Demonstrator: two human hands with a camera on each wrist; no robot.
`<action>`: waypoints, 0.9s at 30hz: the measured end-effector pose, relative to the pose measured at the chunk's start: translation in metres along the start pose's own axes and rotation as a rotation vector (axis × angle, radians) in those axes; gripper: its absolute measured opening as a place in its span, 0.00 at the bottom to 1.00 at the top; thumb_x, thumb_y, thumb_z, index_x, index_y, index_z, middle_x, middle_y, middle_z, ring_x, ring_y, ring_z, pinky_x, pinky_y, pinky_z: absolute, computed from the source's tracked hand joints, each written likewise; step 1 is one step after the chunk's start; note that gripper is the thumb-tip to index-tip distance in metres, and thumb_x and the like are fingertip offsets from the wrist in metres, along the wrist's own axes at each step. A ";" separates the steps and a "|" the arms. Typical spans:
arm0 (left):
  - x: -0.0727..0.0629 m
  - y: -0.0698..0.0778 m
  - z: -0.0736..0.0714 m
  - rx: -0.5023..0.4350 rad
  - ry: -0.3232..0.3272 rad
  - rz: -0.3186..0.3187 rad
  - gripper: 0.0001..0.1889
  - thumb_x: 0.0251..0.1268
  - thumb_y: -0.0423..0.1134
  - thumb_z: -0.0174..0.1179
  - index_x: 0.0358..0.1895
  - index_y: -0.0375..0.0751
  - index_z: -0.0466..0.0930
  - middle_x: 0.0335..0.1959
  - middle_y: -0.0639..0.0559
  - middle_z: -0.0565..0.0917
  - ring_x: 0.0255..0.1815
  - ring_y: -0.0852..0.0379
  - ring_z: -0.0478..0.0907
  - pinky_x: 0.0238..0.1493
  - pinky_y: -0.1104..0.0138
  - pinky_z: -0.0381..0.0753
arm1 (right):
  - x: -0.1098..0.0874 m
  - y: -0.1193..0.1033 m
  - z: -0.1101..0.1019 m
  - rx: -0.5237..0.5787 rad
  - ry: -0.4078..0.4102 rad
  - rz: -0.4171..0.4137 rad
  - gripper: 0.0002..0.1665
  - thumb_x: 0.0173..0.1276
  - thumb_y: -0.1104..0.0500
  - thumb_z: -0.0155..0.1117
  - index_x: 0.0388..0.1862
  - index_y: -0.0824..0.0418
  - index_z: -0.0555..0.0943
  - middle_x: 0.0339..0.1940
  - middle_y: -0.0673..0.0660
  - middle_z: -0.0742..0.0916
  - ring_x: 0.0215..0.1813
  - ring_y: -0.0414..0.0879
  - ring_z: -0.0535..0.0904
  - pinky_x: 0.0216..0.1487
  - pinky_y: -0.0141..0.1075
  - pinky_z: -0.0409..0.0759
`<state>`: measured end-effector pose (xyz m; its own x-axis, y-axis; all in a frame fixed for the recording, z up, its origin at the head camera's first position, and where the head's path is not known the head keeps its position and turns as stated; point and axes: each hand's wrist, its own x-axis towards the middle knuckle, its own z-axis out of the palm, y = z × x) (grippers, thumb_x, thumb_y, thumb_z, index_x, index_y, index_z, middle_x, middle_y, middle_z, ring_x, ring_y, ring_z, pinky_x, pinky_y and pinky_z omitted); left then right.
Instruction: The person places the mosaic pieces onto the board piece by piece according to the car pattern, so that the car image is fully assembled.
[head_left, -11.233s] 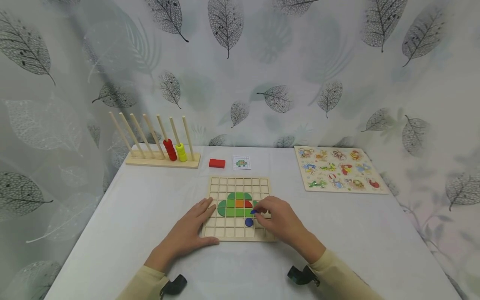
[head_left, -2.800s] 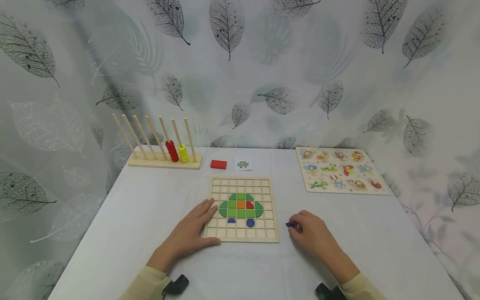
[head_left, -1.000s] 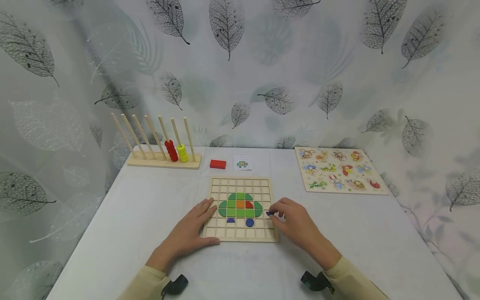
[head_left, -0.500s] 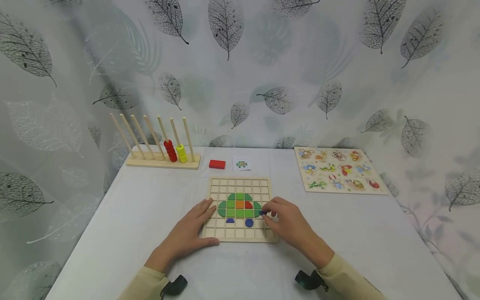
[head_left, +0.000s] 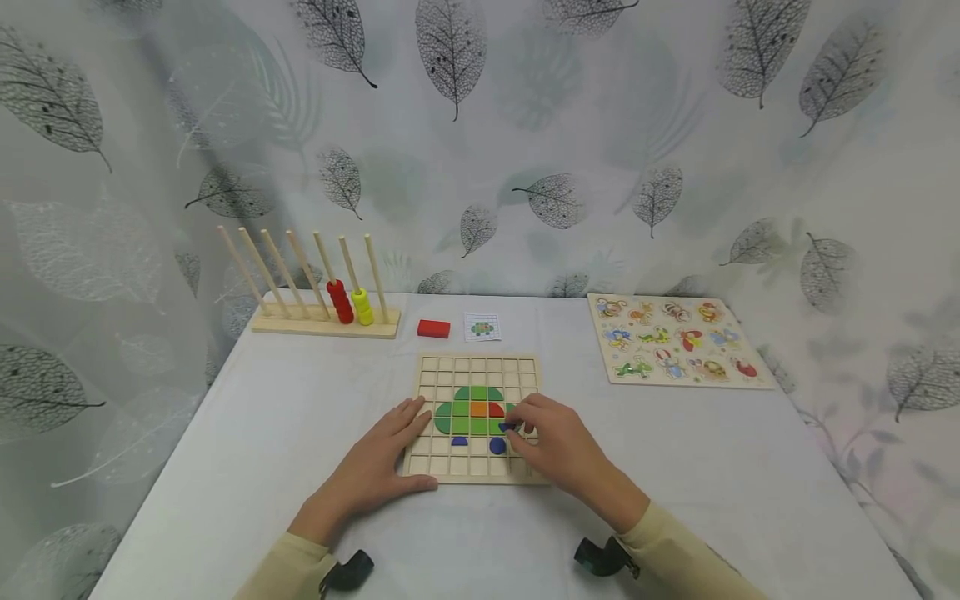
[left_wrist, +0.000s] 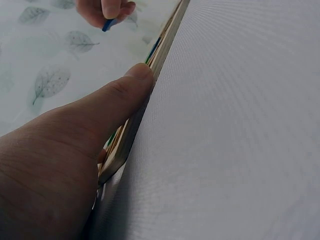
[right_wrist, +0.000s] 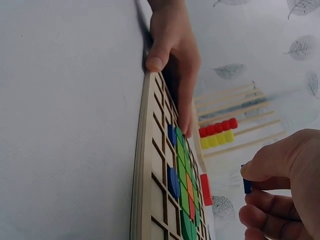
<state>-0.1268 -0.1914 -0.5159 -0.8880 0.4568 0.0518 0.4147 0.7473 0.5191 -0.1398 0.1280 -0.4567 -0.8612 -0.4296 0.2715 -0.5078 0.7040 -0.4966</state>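
A wooden grid board (head_left: 442,468) lies on the table, bearing a figure of green tiles (head_left: 461,408) with an orange tile (head_left: 478,408) and a red tile (head_left: 496,409) inside it. Below the green, a blue half-round tile (head_left: 460,442) and a blue round shape (head_left: 497,447) sit in the grid. My left hand (head_left: 378,467) rests along the board's left side, its thumb against the near edge. Between thumb and finger, my right hand (head_left: 562,446) pinches another small blue tile (right_wrist: 247,185), held above the right part of the board. That hand hides some right-hand cells.
Behind the board are a red block (head_left: 433,328) and a small pattern card (head_left: 482,327). A peg stand (head_left: 322,327) with red and yellow beads is at back left. An insect picture puzzle board (head_left: 678,340) lies at back right.
My right hand, off the board's right side 2.8 seconds ago, has moved left over it with the blue tile. The left blue half-round appeared in the grid after the oldest frame. My left hand stays put.
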 end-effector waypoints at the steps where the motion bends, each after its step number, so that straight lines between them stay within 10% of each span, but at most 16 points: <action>1: 0.000 0.000 0.000 -0.001 0.000 0.001 0.57 0.60 0.73 0.72 0.86 0.45 0.64 0.90 0.51 0.55 0.89 0.45 0.49 0.82 0.43 0.60 | 0.000 -0.001 0.001 0.001 -0.004 0.002 0.10 0.67 0.61 0.82 0.43 0.51 0.90 0.38 0.42 0.85 0.39 0.40 0.80 0.37 0.31 0.81; 27: 0.001 -0.002 0.001 -0.003 0.008 0.010 0.57 0.60 0.74 0.72 0.86 0.45 0.65 0.89 0.50 0.56 0.89 0.45 0.50 0.81 0.42 0.62 | 0.016 -0.017 0.028 -0.025 -0.076 -0.075 0.06 0.69 0.58 0.80 0.43 0.51 0.91 0.37 0.44 0.86 0.36 0.39 0.79 0.39 0.30 0.82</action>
<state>-0.1284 -0.1917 -0.5179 -0.8855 0.4602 0.0637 0.4228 0.7414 0.5210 -0.1440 0.0934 -0.4669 -0.8172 -0.5224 0.2435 -0.5718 0.6817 -0.4565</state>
